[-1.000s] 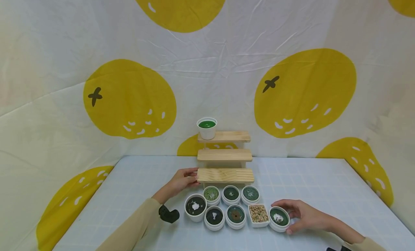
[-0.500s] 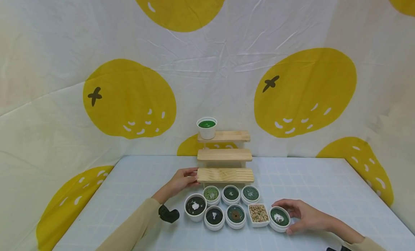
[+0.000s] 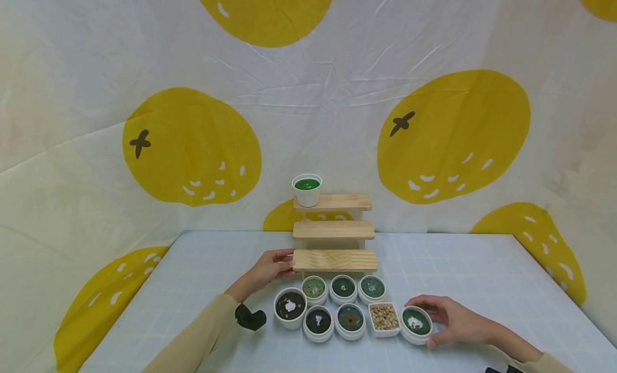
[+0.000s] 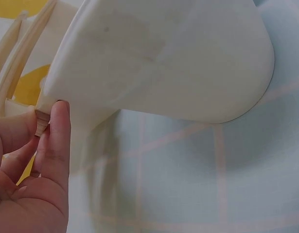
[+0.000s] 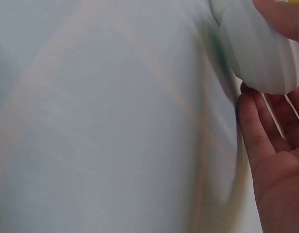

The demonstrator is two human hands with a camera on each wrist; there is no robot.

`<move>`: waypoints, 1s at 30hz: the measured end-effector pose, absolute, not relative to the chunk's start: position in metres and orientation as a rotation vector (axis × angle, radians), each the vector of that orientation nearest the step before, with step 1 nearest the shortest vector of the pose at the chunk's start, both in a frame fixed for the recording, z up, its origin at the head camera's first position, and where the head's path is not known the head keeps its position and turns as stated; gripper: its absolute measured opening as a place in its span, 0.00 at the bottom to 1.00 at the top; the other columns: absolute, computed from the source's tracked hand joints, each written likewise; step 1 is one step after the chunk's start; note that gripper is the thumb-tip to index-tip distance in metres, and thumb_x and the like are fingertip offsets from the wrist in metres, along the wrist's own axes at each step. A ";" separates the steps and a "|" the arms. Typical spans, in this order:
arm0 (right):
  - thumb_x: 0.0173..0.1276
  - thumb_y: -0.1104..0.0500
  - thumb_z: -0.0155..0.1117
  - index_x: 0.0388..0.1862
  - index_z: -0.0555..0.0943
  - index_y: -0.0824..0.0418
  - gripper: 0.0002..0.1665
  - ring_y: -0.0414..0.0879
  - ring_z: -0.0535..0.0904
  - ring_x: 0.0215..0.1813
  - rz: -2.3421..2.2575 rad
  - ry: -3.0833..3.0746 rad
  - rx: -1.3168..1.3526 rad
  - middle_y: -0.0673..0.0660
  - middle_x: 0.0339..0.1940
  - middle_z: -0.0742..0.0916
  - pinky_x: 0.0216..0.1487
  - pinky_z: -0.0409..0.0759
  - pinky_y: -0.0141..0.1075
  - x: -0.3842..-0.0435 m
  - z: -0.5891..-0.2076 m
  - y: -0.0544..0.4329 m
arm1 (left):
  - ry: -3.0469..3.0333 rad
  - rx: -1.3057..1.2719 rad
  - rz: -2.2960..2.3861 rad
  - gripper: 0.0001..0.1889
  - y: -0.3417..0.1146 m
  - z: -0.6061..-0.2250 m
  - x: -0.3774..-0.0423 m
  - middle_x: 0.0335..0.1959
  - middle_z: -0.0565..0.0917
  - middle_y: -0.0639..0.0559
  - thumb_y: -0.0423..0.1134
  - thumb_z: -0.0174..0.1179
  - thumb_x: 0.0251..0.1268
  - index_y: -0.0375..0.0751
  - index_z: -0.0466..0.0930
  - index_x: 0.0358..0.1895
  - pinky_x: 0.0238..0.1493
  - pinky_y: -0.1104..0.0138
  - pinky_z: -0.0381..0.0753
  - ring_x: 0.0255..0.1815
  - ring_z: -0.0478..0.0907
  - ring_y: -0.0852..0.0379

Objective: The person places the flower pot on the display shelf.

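In the head view my left hand [image 3: 266,270] holds the left end of the lowest board [image 3: 335,260] of a three-tier wooden stand. The left wrist view shows thumb and fingers [image 4: 60,145] pinching that wooden edge, with a large white cup [image 4: 159,58] close beside them. At the right, my right hand [image 3: 455,320] grips a small round white pot [image 3: 415,325] with dark green filling and a white patch on top. Seen from the right wrist, the fingers [image 5: 254,121] curl under the pot's ribbed side [image 5: 256,53] and the thumb lies across it.
Several white pots with dark or green tops, such as the one with a brown middle [image 3: 351,321], cluster before the stand. A square dish [image 3: 384,319] of tan bits stands beside the held pot. A green-filled white cup [image 3: 307,191] sits on the top board [image 3: 344,202].
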State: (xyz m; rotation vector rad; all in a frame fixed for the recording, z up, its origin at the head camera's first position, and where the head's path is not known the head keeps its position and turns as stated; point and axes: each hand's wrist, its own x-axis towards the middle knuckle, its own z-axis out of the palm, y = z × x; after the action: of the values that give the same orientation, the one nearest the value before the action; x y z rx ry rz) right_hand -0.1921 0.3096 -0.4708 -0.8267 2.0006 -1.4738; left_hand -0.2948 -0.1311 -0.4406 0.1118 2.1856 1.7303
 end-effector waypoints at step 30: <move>0.59 0.66 0.67 0.65 0.66 0.72 0.36 0.26 0.72 0.58 -1.433 2.314 -0.885 0.33 0.58 0.77 0.57 0.73 0.17 -0.205 -0.431 0.301 | 2.182 0.113 1.747 0.24 -0.131 -0.444 -0.298 0.54 0.77 0.35 0.27 0.53 0.69 0.29 0.66 0.67 0.47 0.63 0.87 0.37 0.82 0.59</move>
State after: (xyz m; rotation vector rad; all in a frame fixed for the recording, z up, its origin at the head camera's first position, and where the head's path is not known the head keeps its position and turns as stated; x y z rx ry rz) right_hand -0.2047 0.3007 -0.4315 -0.8855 2.3144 -1.4328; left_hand -0.2977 -0.1311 -0.4442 0.1130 2.1822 1.7471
